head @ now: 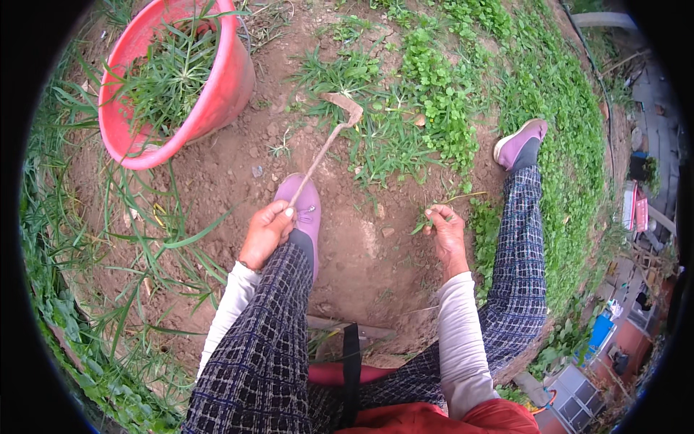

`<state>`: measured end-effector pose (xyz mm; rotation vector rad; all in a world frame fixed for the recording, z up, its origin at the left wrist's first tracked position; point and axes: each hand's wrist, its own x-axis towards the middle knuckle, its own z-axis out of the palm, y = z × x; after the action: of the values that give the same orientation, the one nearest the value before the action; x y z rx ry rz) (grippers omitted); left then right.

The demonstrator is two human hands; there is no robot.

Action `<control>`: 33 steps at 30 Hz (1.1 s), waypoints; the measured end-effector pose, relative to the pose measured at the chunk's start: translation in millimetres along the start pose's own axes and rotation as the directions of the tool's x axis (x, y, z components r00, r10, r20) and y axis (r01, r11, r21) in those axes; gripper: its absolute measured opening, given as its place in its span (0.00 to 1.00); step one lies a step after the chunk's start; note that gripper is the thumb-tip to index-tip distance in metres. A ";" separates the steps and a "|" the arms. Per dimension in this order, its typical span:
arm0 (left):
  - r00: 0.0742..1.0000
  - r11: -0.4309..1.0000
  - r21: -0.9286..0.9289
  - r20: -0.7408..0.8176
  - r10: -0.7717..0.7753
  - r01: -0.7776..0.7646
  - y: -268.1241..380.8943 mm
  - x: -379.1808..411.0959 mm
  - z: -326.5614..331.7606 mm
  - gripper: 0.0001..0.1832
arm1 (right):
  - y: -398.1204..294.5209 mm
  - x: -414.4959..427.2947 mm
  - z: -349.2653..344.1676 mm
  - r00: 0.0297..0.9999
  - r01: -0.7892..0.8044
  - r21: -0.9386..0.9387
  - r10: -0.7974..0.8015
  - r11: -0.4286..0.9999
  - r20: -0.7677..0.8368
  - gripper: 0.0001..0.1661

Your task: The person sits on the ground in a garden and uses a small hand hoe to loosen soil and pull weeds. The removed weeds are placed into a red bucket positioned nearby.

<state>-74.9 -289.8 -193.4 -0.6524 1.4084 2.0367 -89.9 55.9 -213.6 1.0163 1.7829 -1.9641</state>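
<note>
My left hand (265,233) grips the thin handle of a small weeding hoe (323,150) above my purple shoe (300,194). The hoe's rusty, bent blade (341,103) lies among grassy weeds (339,76) ahead of me. Between the fingertips of my right hand (448,230) is a small sprig of green weed (424,221), held low over bare brown soil (352,260). Leafy green plants (434,92) grow in a band beyond that hand. At the upper left, a red plastic bucket (230,87) holds pulled grass (181,76).
Long-bladed grass (146,244) spreads on the left. My other purple shoe (521,145) rests at the edge of the green plants on the right. A dark hose (602,87) borders the plot, with paving and assorted items beyond it. Beneath me is a red seat (325,374).
</note>
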 end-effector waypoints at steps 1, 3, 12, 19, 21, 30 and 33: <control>1.000 1.000 0.009 0.003 0.005 -0.005 0.3 -0.2 0.1 0.07 | 3.5 1.4 1.8 1.000 0.004 -0.054 -0.005 0.999 -0.019 0.04; 1.000 1.000 0.027 0.006 0.010 -0.011 0.0 -0.1 0.4 0.07 | 12.3 9.0 12.8 0.989 0.044 -0.217 -0.072 0.975 -0.126 0.05; 1.000 1.000 0.013 0.013 0.005 -0.005 1.2 -1.6 -0.3 0.08 | 13.8 34.1 28.9 0.959 0.134 -0.871 -0.283 0.473 -0.005 0.15; 1.000 1.000 0.003 0.026 -0.006 0.006 0.6 -1.3 -3.5 0.07 | -24.6 19.7 1.5 0.987 -0.116 0.280 0.081 0.953 0.136 0.03; 1.000 1.000 0.004 0.027 -0.011 0.011 -0.3 -0.9 -1.3 0.07 | -29.4 12.2 -4.4 0.988 -0.123 0.205 0.100 0.971 0.116 0.05; 1.000 0.997 0.071 -0.018 0.025 -0.024 -1.8 -2.2 0.0 0.07 | -120.0 -27.5 107.5 0.916 0.389 0.072 -0.394 0.918 0.080 0.07; 0.998 0.990 0.124 0.016 0.065 -0.066 -12.7 1.7 -7.6 0.08 | -179.4 -65.6 182.6 0.775 0.589 0.189 -0.616 0.785 0.141 0.09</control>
<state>-66.8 -293.1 -205.4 -0.5463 1.5545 1.9802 -213.6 -100.6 -40.2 0.2477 2.0524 -2.4745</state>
